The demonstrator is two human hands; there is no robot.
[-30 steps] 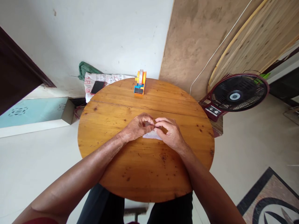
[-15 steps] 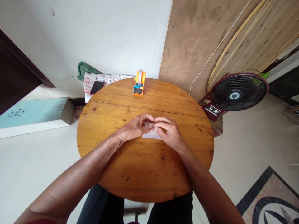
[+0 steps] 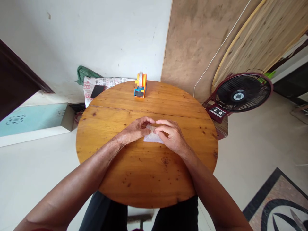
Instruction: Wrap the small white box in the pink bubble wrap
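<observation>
On the middle of the round wooden table (image 3: 144, 173) lies a small, see-through plastic bag (image 3: 153, 138) with a pale purple tint. From the left, my left hand (image 3: 137, 130) grips its edge, the thumb lying over the plastic and the fingers curled above. Across from it, my right hand (image 3: 172, 136) pinches the bag's upper part between thumb and index finger. The two hands' fingertips nearly meet above the bag. Fingers partly cover the far side of the bag, so its contents cannot be made out.
An orange and blue tape dispenser (image 3: 141, 85) stands at the table's far edge. Behind the left edge, a dark phone (image 3: 97, 91) rests on a printed white sack (image 3: 88, 84). A dark red fan (image 3: 240, 94) stands beyond the right edge.
My fingertips have moved slightly apart, and more of the plastic bag shows between them. The whole view has shifted a little.
</observation>
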